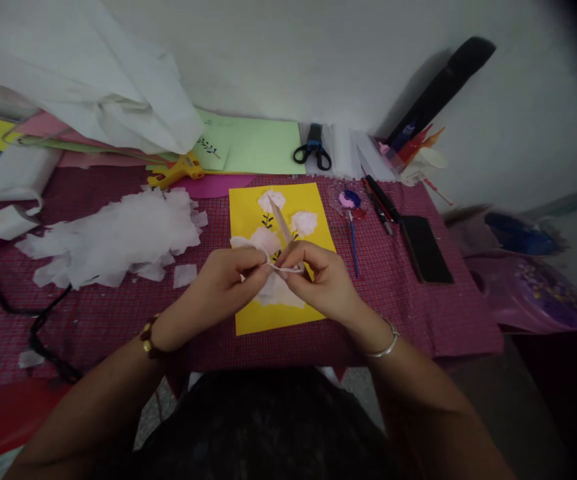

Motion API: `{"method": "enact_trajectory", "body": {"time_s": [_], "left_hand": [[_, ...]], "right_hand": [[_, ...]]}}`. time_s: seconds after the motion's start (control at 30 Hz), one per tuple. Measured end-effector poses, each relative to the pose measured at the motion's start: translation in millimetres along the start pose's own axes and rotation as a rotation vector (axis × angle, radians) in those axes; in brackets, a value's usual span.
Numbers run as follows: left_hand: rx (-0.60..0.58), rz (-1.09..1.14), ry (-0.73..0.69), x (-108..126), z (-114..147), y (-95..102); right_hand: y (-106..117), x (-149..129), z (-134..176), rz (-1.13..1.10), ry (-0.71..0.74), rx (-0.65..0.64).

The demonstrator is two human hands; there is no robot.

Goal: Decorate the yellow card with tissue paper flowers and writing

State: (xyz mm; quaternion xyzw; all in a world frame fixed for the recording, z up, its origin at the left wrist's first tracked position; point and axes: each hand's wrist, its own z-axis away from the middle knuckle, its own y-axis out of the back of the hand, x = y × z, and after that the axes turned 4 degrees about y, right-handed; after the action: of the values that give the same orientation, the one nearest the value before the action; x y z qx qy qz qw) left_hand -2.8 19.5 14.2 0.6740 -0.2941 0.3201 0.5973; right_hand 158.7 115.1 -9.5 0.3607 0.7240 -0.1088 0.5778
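Note:
Over a yellow sheet [248,320], my left hand [228,283] and my right hand [323,280] face each other with fingers pinched. A thin strip of white tissue paper [291,269] stretches between their fingertips. A tan, narrow, pointed strip or stick [281,221] rises from behind the right fingers; whether that hand grips it, I cannot tell. Fluffy pale tissue flowers [304,223] and small black leaf sprigs [267,221] decorate the sheet. More pale tissue [288,295] lies under my hands, partly hidden by them.
Left of the sheet spreads a pile of white tissue squares [113,233]. A yellow glue gun [177,171] and black scissors [313,148] lie behind. On the right are a paint palette [348,197], a blue brush [353,247], pens [381,207] and a black phone [425,250].

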Motion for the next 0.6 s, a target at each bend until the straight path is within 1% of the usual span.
{"method": "enact_trajectory", "body": {"time_s": [0.07, 0.23, 0.43, 0.5, 0.57, 0.6], "left_hand": [[0.001, 0.008, -0.013, 0.0, 0.0, 0.7], [0.013, 0.040, 0.004, -0.6, 0.7, 2.6], [0.026, 0.038, 0.006, -1.4, 0.5, 2.5], [0.028, 0.041, 0.019, -1.5, 0.5, 2.3], [0.022, 0.038, 0.024, -1.5, 0.5, 2.1], [0.017, 0.036, 0.022, -1.5, 0.5, 1.9]], "right_hand": [[-0.7, 0.2, -0.3, -0.033, -0.039, 0.019], [-0.5, 3.7, -3.2, -0.127, -0.132, 0.116], [0.3, 9.3, -4.1, -0.170, -0.221, 0.148], [0.4, 10.8, -4.1, -0.182, -0.274, 0.148], [1.6, 10.4, -4.8, -0.199, -0.311, 0.118], [2.8, 9.2, -5.3, -0.199, -0.308, 0.095]]}}
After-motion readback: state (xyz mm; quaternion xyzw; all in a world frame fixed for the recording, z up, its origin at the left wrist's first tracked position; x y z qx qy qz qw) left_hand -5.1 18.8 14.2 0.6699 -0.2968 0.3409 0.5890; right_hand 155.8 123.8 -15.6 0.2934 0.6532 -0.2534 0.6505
